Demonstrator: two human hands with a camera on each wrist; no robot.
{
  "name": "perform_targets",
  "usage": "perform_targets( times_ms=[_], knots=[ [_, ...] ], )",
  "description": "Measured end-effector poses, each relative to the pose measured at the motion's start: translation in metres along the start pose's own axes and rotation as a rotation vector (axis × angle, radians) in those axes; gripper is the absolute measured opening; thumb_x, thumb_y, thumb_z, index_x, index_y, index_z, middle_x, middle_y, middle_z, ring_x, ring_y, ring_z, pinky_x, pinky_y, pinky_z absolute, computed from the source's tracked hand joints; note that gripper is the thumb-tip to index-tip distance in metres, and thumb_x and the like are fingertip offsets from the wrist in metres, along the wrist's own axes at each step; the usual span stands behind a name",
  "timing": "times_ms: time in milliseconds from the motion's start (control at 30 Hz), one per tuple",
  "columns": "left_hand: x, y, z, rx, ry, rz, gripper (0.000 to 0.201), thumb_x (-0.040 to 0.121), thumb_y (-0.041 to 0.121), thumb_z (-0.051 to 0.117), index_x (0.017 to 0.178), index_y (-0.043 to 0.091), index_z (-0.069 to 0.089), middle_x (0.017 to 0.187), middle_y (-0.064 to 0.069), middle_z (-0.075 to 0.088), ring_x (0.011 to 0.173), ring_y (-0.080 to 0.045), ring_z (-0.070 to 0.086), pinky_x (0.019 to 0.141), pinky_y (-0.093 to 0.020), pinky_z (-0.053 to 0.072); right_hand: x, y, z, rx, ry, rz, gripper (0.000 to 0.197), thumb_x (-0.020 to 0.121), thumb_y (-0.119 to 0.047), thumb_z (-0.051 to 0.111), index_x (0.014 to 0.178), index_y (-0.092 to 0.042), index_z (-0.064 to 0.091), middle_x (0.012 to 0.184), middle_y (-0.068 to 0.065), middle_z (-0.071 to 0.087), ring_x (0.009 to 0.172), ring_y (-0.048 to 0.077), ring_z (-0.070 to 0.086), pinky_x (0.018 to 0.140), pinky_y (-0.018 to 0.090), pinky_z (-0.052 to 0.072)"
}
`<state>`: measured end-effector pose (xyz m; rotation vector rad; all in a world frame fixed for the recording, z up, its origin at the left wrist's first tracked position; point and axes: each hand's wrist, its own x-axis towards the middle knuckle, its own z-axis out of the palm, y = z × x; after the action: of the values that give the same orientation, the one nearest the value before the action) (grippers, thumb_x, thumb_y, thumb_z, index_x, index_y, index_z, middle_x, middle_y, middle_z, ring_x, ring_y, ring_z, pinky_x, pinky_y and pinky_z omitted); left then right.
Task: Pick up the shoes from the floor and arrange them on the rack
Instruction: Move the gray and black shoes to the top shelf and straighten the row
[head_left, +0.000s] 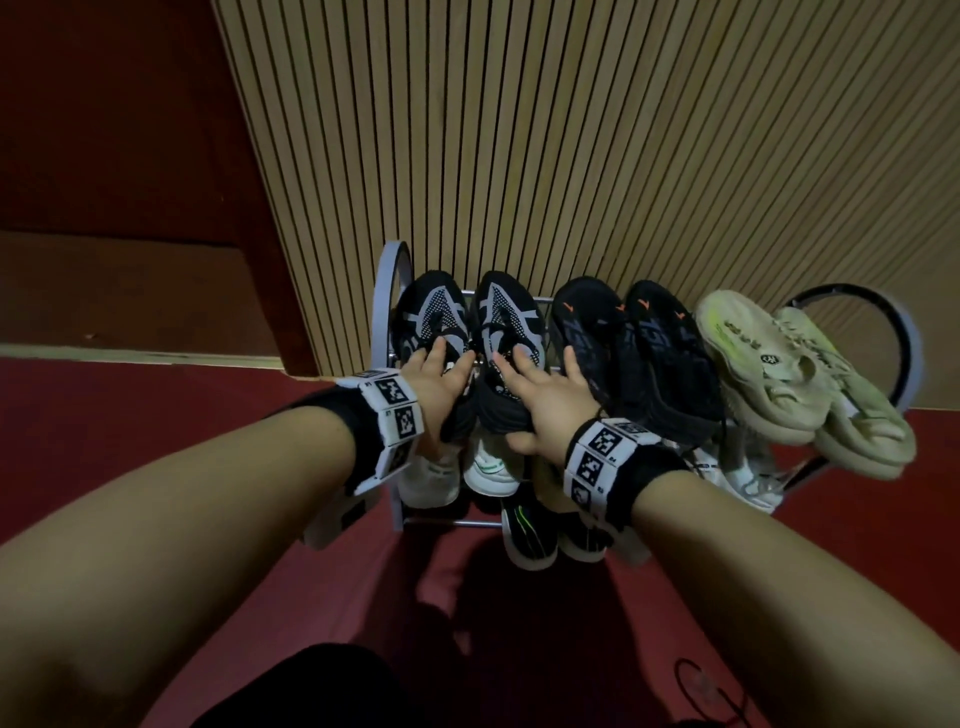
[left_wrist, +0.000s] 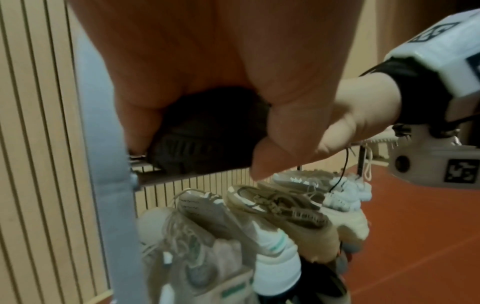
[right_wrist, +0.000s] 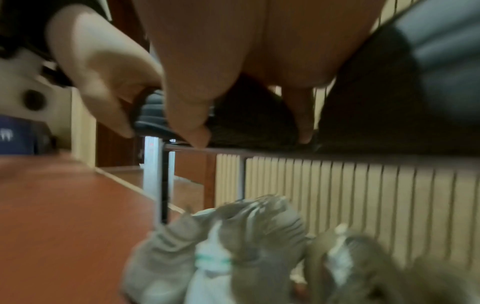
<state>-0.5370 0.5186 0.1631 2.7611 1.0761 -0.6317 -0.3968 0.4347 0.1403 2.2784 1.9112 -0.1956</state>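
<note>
A pair of black-and-grey sneakers stands on the top tier of the metal rack (head_left: 387, 291), toes toward the wall. My left hand (head_left: 441, 379) lies over the left sneaker (head_left: 434, 322), fingers on its laces. In the left wrist view the thumb (left_wrist: 280, 144) curls round the dark heel (left_wrist: 207, 131). My right hand (head_left: 545, 395) covers the heel end of the right sneaker (head_left: 506, 317). In the right wrist view its fingers (right_wrist: 187, 115) wrap the black heel (right_wrist: 249, 123) from both sides. Both soles rest on the rack bars.
Right of them on the top tier sit a black pair with orange marks (head_left: 634, 353) and a beige pair (head_left: 789, 374). White sneakers (head_left: 488, 467) fill the lower tier, with a black shoe (head_left: 530, 535) below. A slatted wall (head_left: 571, 156) stands behind, and the floor (head_left: 156, 415) is red.
</note>
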Motion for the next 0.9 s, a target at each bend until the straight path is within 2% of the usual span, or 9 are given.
perform_targets(
  times_ms=[133, 200, 267, 400, 500, 600, 700, 800, 900],
  knots=[
    [0.005, 0.003, 0.002, 0.089, 0.006, -0.056, 0.118, 0.075, 0.026, 0.076, 0.147, 0.018, -0.017, 0.154, -0.018, -0.019, 0.145, -0.032, -0.009, 0.119, -0.043, 0.005, 0.003, -0.004, 0.008, 0.000, 0.062, 0.019, 0.095, 0.084, -0.042, 0.060, 0.149, -0.031, -0.008, 0.159, 0.003, -0.010, 0.138, 0.035, 0.029, 0.111, 0.046, -0.020],
    [0.009, 0.003, -0.006, 0.220, -0.003, -0.071, 0.117, 0.076, 0.033, 0.073, 0.147, 0.014, -0.018, 0.154, -0.019, -0.018, 0.145, -0.031, -0.011, 0.117, -0.043, -0.007, 0.008, -0.006, 0.008, 0.000, 0.082, 0.029, 0.094, 0.084, -0.043, 0.060, 0.149, -0.031, -0.007, 0.158, 0.002, -0.013, 0.138, 0.037, 0.028, 0.110, 0.046, -0.020],
    [0.013, -0.001, -0.012, 0.299, -0.030, -0.078, 0.115, 0.078, 0.039, 0.070, 0.147, 0.013, -0.018, 0.155, -0.018, -0.017, 0.144, -0.029, -0.013, 0.115, -0.042, -0.013, 0.015, -0.010, 0.008, 0.003, 0.091, 0.043, 0.093, 0.084, -0.043, 0.060, 0.149, -0.033, -0.007, 0.158, 0.002, -0.014, 0.140, 0.040, 0.024, 0.109, 0.045, -0.021],
    [0.017, -0.004, -0.010, 0.258, -0.022, -0.109, 0.115, 0.077, 0.040, 0.071, 0.147, 0.016, -0.017, 0.157, -0.016, -0.009, 0.146, -0.027, -0.004, 0.118, -0.044, -0.007, 0.020, -0.012, 0.007, 0.012, 0.071, 0.059, 0.094, 0.084, -0.046, 0.060, 0.148, -0.035, -0.007, 0.158, 0.003, -0.012, 0.141, 0.039, 0.021, 0.110, 0.045, -0.020],
    [0.016, 0.001, -0.010, 0.233, -0.017, -0.121, 0.110, 0.079, 0.039, 0.069, 0.148, 0.017, -0.013, 0.157, -0.015, -0.006, 0.146, -0.027, -0.002, 0.118, -0.044, -0.006, 0.017, -0.009, 0.004, -0.031, 0.047, 0.057, 0.098, 0.081, -0.055, 0.059, 0.148, -0.034, -0.010, 0.158, 0.004, -0.013, 0.142, 0.037, 0.020, 0.110, 0.048, -0.020],
    [0.010, 0.001, -0.016, 0.200, 0.011, -0.136, 0.110, 0.077, 0.047, 0.068, 0.149, 0.020, -0.010, 0.158, -0.013, -0.005, 0.146, -0.028, -0.003, 0.118, -0.044, -0.005, 0.011, -0.010, -0.003, -0.108, 0.028, 0.066, 0.108, 0.074, -0.069, 0.057, 0.148, -0.032, -0.014, 0.157, 0.005, -0.018, 0.145, 0.037, 0.004, 0.109, 0.056, -0.019],
    [0.005, 0.003, -0.025, 0.096, 0.101, -0.121, 0.118, 0.071, 0.056, 0.070, 0.149, 0.021, -0.012, 0.158, -0.013, -0.008, 0.145, -0.029, -0.006, 0.118, -0.044, -0.004, 0.000, 0.003, -0.018, -0.191, 0.056, 0.077, 0.112, 0.069, -0.077, 0.054, 0.147, -0.033, -0.014, 0.157, 0.006, -0.019, 0.143, 0.038, -0.015, 0.108, 0.058, -0.019],
    [0.005, 0.018, -0.038, 0.008, 0.167, -0.070, 0.121, 0.070, 0.058, 0.070, 0.148, 0.023, -0.016, 0.157, -0.012, -0.012, 0.145, -0.030, -0.010, 0.118, -0.043, -0.006, -0.015, 0.035, -0.027, -0.160, 0.067, 0.176, 0.114, 0.067, -0.079, 0.054, 0.146, -0.035, -0.016, 0.156, 0.006, -0.022, 0.141, 0.038, -0.022, 0.111, 0.058, -0.015],
    [0.014, 0.047, -0.045, -0.009, 0.153, -0.004, 0.121, 0.071, 0.060, 0.067, 0.147, 0.024, -0.019, 0.156, -0.012, -0.016, 0.144, -0.030, -0.013, 0.118, -0.044, -0.005, -0.035, 0.074, -0.023, -0.078, 0.047, 0.309, 0.119, 0.063, -0.082, 0.054, 0.145, -0.036, -0.020, 0.156, 0.006, -0.022, 0.141, 0.037, -0.020, 0.114, 0.055, -0.010]
  ],
)
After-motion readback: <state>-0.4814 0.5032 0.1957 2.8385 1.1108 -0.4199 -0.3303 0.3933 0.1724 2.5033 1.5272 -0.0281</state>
